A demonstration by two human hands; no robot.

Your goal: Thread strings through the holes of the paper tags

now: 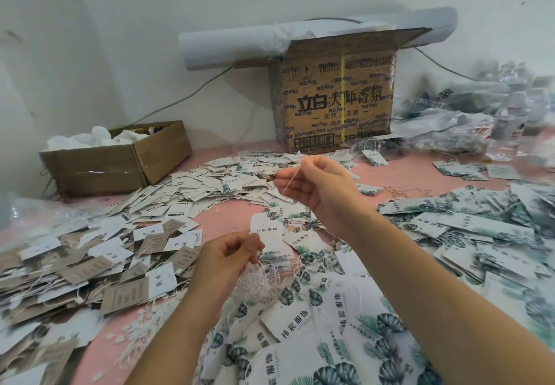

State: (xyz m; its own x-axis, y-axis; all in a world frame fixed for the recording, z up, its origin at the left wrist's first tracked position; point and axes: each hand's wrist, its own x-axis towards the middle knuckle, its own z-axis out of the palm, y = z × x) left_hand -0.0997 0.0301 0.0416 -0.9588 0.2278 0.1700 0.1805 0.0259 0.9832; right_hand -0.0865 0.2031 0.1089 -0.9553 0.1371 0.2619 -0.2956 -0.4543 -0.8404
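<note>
I see my right hand [318,186] pinching a string [289,182] above the tag [267,227]. My left hand [228,257], just below, pinches that tag's edge.

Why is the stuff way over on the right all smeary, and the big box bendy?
Head view: the plastic bags at the right edge are blurred; the wide lens bows the cardboard box; the right hand pinching its string looks sharper; shadows are faint.

A white plastered wall [120,24] backs a pink tabletop [228,219] bearing a tall printed cardboard carton [336,99], a white paper roll [228,48] behind it, a low open cardboard box [120,159] at left, and crumpled plastic bags [465,114] at right.
</note>
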